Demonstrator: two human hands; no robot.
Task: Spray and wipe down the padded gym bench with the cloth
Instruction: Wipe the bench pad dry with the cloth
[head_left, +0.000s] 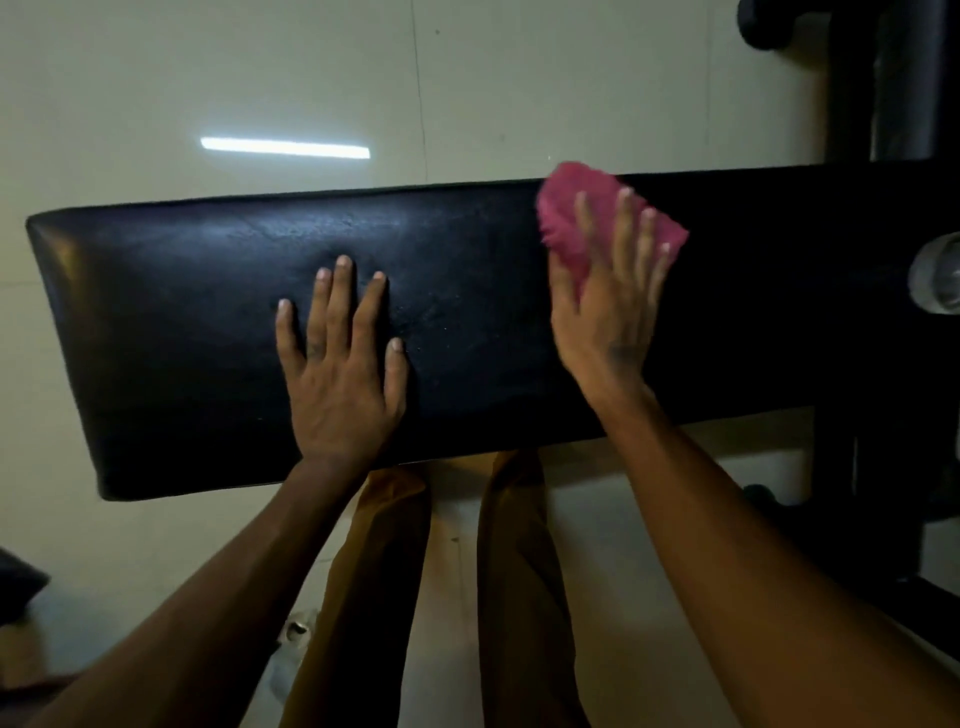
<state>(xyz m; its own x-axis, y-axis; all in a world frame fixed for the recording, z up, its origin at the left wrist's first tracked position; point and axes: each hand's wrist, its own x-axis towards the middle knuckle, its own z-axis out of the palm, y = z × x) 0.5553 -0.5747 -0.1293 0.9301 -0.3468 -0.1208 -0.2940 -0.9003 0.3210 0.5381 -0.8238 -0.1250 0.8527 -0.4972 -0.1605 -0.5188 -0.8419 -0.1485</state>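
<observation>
The black padded gym bench (187, 312) runs across the middle of the view. My left hand (340, 374) lies flat on the pad near its middle, fingers spread, holding nothing. My right hand (610, 291) presses a crumpled pink cloth (563, 218) against the pad toward its far edge, right of centre. The fingers cover the cloth's lower part. No spray bottle is clearly in view.
Pale glossy tiled floor (260, 78) surrounds the bench, with a light's reflection on it. A dark machine frame (883, 104) stands at the right, with a shiny rounded clear object (937, 280) at the right edge. My legs in brown trousers (384, 597) stand below the bench.
</observation>
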